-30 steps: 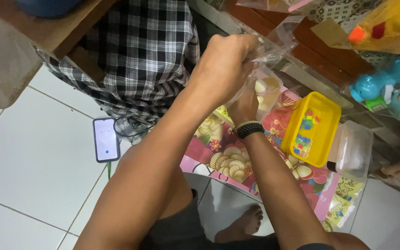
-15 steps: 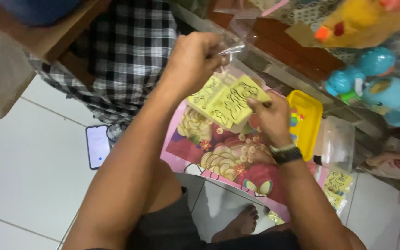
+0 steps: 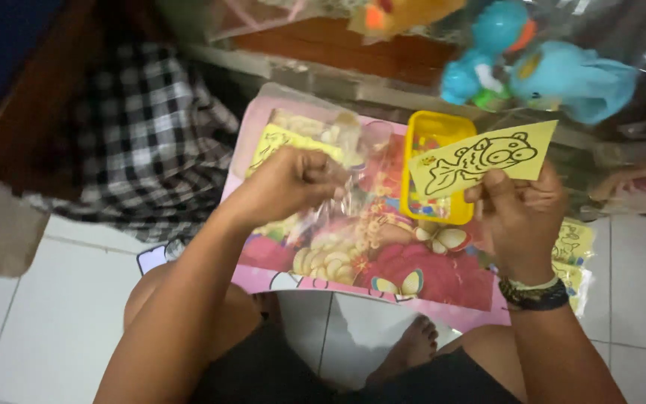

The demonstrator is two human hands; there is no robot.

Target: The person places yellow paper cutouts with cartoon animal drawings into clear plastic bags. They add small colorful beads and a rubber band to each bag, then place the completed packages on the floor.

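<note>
The right hand [image 3: 521, 217] pinches a thin, light yellow card [image 3: 480, 158] by its lower edge, easily creased, while the left hand [image 3: 285, 187] clutches a crinkly, slippery clear plastic bag [image 3: 342, 206].

Blue plastic toys [image 3: 540, 63] sit up by my checkered cloth [image 3: 143, 135], phone [image 3: 152, 258] lying on the white tile floor [image 3: 46, 329].

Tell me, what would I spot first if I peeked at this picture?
Probably the yellow card with a black cartoon fish drawing, held up by the right hand at the right. Behind it, at the top, sit bright blue plastic toys. In the middle, the left hand grips a clear plastic bag over a pink picture board bearing a yellow tray.
</note>
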